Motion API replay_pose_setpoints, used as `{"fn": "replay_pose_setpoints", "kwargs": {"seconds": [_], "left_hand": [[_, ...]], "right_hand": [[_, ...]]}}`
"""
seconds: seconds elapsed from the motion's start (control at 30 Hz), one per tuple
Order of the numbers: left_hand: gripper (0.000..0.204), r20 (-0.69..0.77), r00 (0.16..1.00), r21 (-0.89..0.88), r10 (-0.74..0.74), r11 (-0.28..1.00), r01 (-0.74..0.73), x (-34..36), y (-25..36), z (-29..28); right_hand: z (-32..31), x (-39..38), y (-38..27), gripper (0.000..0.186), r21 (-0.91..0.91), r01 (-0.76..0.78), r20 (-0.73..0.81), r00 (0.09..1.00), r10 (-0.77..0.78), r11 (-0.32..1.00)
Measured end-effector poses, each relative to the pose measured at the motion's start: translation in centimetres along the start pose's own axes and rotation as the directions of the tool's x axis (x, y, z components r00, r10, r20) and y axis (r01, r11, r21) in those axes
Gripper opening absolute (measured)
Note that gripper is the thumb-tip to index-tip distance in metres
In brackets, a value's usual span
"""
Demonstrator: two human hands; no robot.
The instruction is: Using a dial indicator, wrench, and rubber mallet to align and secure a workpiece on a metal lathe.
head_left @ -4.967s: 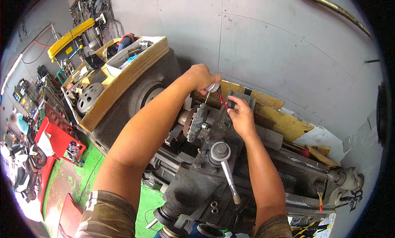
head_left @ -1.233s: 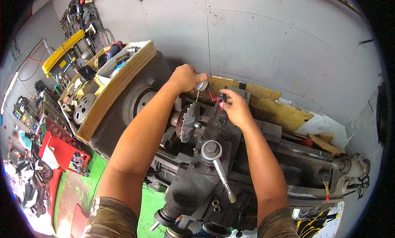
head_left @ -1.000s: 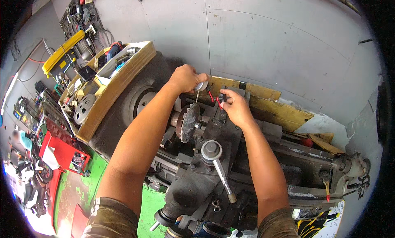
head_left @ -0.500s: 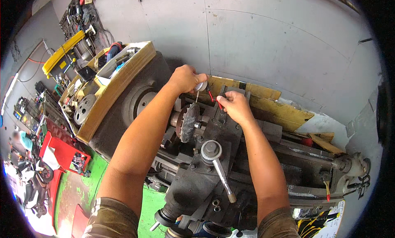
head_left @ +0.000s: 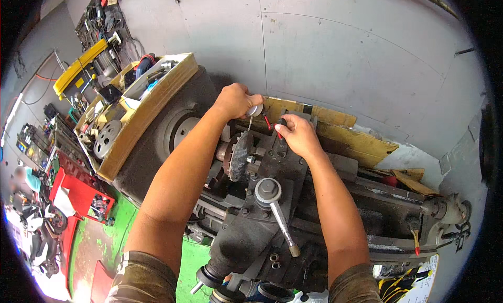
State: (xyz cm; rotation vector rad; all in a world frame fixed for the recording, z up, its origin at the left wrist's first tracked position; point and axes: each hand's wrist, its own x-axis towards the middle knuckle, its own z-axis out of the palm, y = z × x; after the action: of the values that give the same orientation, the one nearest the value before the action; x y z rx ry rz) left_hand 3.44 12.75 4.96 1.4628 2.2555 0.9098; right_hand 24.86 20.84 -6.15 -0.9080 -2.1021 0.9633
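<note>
Both hands [head_left: 267, 119] cover small tools over the lathe [head_left: 251, 198], details unclear.

- both forearms are bare, no gloves, no watch, no rings that I can make out
- left hand [head_left: 234, 100] and right hand [head_left: 297, 136] are bare too
- short olive-brown sleeves end just above the elbows, the fabric looks a bit mottled and worn
</note>
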Motion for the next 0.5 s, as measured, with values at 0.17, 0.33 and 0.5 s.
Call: {"fn": "replay_pose_setpoints", "kwargs": {"seconds": [0.17, 0.33, 0.5], "left_hand": [[0.064, 0.004, 1.0, 0.042, 0.008, 0.999, -0.008, 0.0, 0.3, 0.0], [0.061, -0.004, 1.0, 0.051, 0.006, 0.999, -0.006, 0.2, -0.2, 0.1], [0.065, -0.009, 1.0, 0.048, 0.005, 0.999, -0.004, 0.1, 0.0, 0.1]], "right_hand": [[0.4, 0.1, 0.4, 0.045, -0.106, 0.071, -0.116, 0.99, -0.083, 0.992], [0.1, 0.0, -2.0, 0.054, -0.183, -0.022, -0.105, 0.994, 0.003, 0.983], [0.3, 0.3, -2.8, 0.062, -0.191, -0.137, -0.094, 0.988, 0.121, 0.972]]}}
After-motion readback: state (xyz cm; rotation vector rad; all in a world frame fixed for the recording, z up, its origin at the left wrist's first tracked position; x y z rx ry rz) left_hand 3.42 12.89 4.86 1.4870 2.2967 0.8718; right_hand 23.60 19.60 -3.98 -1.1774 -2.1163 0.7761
